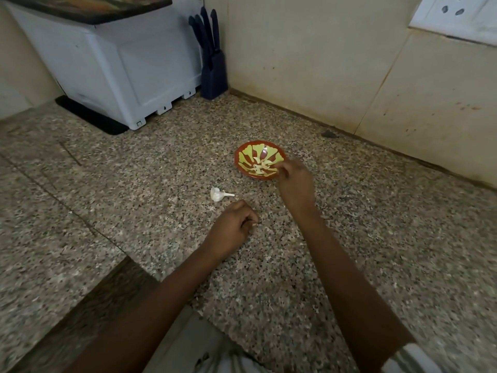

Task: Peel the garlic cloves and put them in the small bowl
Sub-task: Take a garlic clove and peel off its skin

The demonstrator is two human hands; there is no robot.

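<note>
Hands are apart: the left hand (233, 225) rests curled on the counter (134, 184), while the right hand (294, 181) reaches over the near rim of the small bowl (236, 159) with fingers bunched. Whether either holds anything, I cannot tell. The garlic (216, 194) lies just beyond the left hand, which is the nearer one. Its long axis runs crosswise and its stalk points right.

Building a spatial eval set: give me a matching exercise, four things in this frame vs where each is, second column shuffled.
1 small bowl
2 garlic bulb
3 knife block
4 right hand

A beside the white box
B on the counter, left of the bowl
C at the bowl's rim
D holds pale cloves

Pairs: 1-D, 2-B, 3-A, 4-C
</note>
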